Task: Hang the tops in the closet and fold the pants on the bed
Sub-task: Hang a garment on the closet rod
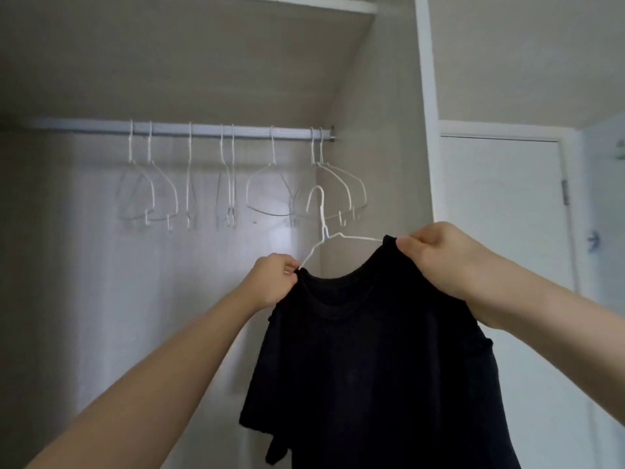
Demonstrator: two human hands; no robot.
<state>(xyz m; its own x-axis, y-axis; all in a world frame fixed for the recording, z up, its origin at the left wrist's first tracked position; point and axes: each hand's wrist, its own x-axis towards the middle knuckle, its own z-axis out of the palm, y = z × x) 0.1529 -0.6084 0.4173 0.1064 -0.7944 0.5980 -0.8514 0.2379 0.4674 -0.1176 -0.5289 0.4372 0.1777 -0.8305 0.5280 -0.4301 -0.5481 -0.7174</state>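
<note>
Hands, left (pixel 275 280) and right (pixel 439 257), pinch black top (pixel 372 367) on white hanger (pixel 323 228).

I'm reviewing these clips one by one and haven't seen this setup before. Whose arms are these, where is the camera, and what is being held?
There is no robot here. A person wears a camera on the head, so this single picture looks forward and down along their own arms. The left hand and right hand each pinch a shoulder of a black T-shirt that sits on a white wire hanger. The hanger's hook is free, not yet on the closet rod. Empty white hangers hang along the rod. A white door stands to the right.
</note>
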